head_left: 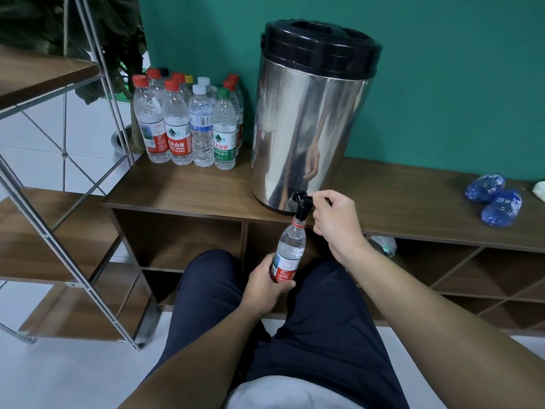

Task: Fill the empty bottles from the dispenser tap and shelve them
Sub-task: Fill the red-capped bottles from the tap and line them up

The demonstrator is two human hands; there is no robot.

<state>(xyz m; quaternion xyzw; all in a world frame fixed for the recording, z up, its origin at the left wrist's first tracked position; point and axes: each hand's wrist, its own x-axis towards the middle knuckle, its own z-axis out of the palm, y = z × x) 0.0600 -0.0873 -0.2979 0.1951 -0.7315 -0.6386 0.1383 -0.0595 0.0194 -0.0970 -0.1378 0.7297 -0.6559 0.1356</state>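
The dispenser point(306, 119) is mirror-bright steel under a black lid point(321, 45), with a black tap point(302, 203). The held bottle point(287, 252) is clear with a red-and-white label. The standing bottles point(188, 122) wear red, white, green and yellow caps. The counter point(182, 187) is dark wood-grain, the wall point(442, 69) teal. Two crushed bottles point(494, 199) are blue.

uncapped red-labelled bottle point(287, 255) tilts, its mouth under the steel dispenser's point(309, 119) black tap point(302, 203).

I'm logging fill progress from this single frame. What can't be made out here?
- Head view: tap lever, hidden by the right hand.
- Water flow, unseen where the black tap spout meets the clear red-labelled bottle.
- Bottle base, covered by the left hand.
- Steel dispenser contents: opaque wall.
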